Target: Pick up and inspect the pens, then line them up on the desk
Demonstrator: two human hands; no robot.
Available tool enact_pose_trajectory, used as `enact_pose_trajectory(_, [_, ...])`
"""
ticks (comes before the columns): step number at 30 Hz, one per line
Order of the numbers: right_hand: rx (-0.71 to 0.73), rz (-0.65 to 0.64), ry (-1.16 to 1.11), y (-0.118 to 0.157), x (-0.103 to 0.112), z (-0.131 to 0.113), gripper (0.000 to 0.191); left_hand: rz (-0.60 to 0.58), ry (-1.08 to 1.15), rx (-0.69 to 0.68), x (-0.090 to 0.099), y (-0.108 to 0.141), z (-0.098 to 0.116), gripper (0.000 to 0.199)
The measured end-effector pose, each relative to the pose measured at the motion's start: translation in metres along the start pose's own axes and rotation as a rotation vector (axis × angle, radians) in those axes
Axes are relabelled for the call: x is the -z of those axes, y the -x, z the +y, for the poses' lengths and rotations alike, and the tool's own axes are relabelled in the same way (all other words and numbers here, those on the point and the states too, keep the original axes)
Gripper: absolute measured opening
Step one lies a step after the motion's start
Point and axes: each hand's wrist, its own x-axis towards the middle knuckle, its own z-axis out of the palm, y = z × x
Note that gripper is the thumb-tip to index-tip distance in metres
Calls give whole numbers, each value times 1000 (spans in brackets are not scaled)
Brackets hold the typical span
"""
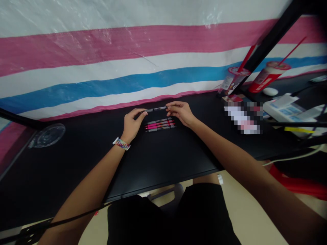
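Between my two hands a grey and black pen [156, 109] lies sideways, held at both ends. My left hand [133, 123] pinches its left end between thumb and fingers. The right end sits in the fingertips of my right hand [181, 113]. Just nearer to me, several pens lie side by side on the black table [153, 160]: a pink pen [157, 126] in the middle, with a grey pen [161, 129] along the near side. A colourful woven watch strap [122, 143] is around my left wrist.
A clear plastic lid [49, 135] lies on the left. At the right stand a cup with a red straw [231, 81] and a red and white cup [267, 78], near a white mouse [270, 91] and papers. A striped sheet [114, 80] hangs behind; a black post rises at right.
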Motion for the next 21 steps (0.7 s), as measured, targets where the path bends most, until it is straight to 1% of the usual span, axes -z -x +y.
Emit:
enact_pose_trajectory(2, [-20,-34,-76,1,-1,-3,28,1,33,-3,0,0,0,22])
enact_pose_trajectory(5, [-97,-146,-214,5,-1,-11,39,32,105,11,-1,1,3,23])
enact_pose_trajectory(7, [-133,-207,-231,8,-1,-17,46,65,125,24,-2,2,4,23])
enact_pose_trajectory(10, [-156,-242,-216,12,-2,-20,49,80,125,24,-4,3,7,22])
enact_pose_trajectory(14, [-219,-270,-310,11,-4,-19,42,84,138,8,-5,3,6,18])
enact_pose_trajectory(19, [-270,-231,-487,10,-7,-16,20,87,138,-5,-5,2,4,20])
enact_pose_trajectory(21, [-279,-227,-539,11,-8,-16,16,81,134,-14,-5,3,4,22])
